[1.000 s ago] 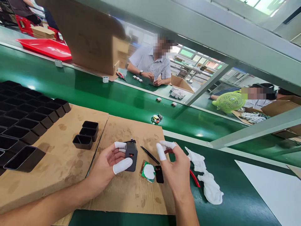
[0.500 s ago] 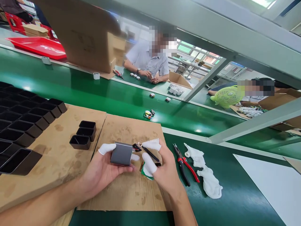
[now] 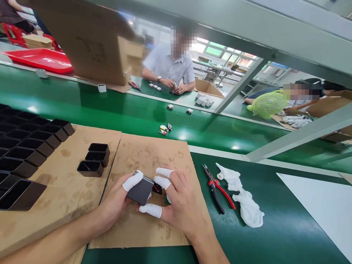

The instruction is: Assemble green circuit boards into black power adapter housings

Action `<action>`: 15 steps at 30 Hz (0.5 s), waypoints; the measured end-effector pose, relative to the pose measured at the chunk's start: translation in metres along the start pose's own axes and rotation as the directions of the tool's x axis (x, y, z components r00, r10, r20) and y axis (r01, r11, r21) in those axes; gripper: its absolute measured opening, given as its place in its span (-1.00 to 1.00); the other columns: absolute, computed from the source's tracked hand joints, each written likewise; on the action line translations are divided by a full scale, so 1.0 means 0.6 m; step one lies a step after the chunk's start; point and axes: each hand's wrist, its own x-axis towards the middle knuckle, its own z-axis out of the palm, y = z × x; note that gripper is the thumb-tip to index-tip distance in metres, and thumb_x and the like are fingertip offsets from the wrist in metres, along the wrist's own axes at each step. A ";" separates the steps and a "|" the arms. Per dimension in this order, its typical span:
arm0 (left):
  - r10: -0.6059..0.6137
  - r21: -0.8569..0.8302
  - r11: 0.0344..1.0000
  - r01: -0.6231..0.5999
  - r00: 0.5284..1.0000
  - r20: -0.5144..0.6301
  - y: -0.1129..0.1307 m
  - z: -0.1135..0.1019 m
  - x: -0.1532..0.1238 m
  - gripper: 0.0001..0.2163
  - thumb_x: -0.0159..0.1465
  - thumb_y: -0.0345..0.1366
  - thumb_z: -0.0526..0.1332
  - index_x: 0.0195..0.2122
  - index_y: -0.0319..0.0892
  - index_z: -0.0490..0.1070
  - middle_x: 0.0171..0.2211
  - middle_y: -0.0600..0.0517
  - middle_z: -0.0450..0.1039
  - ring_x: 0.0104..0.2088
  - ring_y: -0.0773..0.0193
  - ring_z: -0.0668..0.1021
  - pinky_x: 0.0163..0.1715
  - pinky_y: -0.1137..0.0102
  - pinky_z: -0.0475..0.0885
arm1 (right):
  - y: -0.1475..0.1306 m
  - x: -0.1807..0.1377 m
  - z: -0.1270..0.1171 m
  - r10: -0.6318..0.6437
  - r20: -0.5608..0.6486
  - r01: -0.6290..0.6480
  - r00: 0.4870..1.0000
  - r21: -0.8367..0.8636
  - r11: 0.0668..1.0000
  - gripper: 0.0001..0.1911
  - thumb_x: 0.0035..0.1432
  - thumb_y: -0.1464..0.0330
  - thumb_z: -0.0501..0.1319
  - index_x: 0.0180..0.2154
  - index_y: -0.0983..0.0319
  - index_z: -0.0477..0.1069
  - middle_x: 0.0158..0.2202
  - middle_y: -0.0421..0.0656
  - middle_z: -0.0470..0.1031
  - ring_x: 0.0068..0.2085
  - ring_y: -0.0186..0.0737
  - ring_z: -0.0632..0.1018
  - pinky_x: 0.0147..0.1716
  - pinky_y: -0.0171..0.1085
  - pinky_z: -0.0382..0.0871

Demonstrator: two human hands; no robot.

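Observation:
My left hand grips a black rectangular plastic case, its thumb in a white finger cot pressing on the broad face. The case is tilted over the cardboard. At its right end a small black end piece with a bit of red shows. My right hand, also with white finger cots, closes around this end piece, index finger on its upper side and thumb by the case's lower corner. A green circuit board edge peeks out beneath my right hand; most of it is hidden.
Black open cases stand in rows at left, with several more nearer. Red-handled pliers and white cloth pieces lie at right. Small circuit parts rest on the green belt. A co-worker sits opposite.
My right hand has moved left to the end of the case, and the dangling black part and wires are now mostly covered. The case has tilted in my left hand.

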 end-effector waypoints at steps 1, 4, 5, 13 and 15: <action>-0.001 0.009 1.000 0.001 1.000 -0.031 0.002 0.001 0.000 -0.39 0.04 0.27 0.60 -0.13 -0.13 0.62 -0.24 -0.05 0.70 -0.21 -0.02 0.70 -0.41 0.31 0.57 | -0.002 0.002 0.001 -0.011 -0.004 0.011 1.000 -0.028 1.000 -0.46 0.41 0.02 0.53 0.21 0.12 0.45 0.09 0.09 0.75 0.16 0.25 0.74 0.11 0.15 0.64; -0.007 0.047 0.999 0.012 0.993 -0.118 0.006 0.003 0.000 -0.34 0.00 0.27 0.61 -0.09 -0.12 0.59 -0.23 -0.01 0.67 -0.32 0.10 0.63 -0.44 0.32 0.55 | -0.009 0.004 0.008 -0.016 0.003 0.016 1.000 -0.090 0.996 -0.54 0.51 0.03 0.43 0.17 0.20 0.47 0.07 0.12 0.75 0.13 0.21 0.74 0.15 0.14 0.63; -0.004 0.065 0.998 0.013 0.991 -0.134 0.007 0.002 0.000 -0.34 0.00 0.29 0.60 -0.10 -0.12 0.57 -0.23 -0.01 0.66 -0.35 0.14 0.60 -0.45 0.33 0.55 | -0.010 0.005 0.010 -0.013 0.013 0.015 1.000 -0.109 0.994 -0.54 0.54 0.03 0.40 0.17 0.22 0.48 0.05 0.12 0.75 0.13 0.21 0.74 0.17 0.14 0.62; 0.148 0.222 0.965 -0.138 0.989 -0.031 0.004 -0.014 0.000 -0.47 0.25 0.28 0.51 -0.06 -0.06 0.55 -0.12 0.00 0.61 -0.27 0.16 0.55 -0.45 0.40 0.57 | -0.009 0.008 0.027 -0.030 -0.105 0.020 0.994 -0.091 0.996 -0.61 0.54 -0.01 0.36 -0.16 0.16 0.47 -0.20 -0.04 0.69 -0.14 0.03 0.66 -0.01 0.00 0.56; 0.152 0.243 0.960 -0.141 0.988 -0.028 0.006 -0.017 -0.001 -0.48 0.30 0.27 0.50 -0.02 -0.04 0.54 -0.12 0.01 0.62 -0.27 0.16 0.56 -0.47 0.42 0.55 | -0.010 0.008 0.027 0.005 -0.144 -0.013 0.990 -0.055 0.998 -0.61 0.50 -0.02 0.39 -0.13 0.16 0.47 -0.20 -0.06 0.68 -0.13 0.03 0.65 -0.01 0.00 0.53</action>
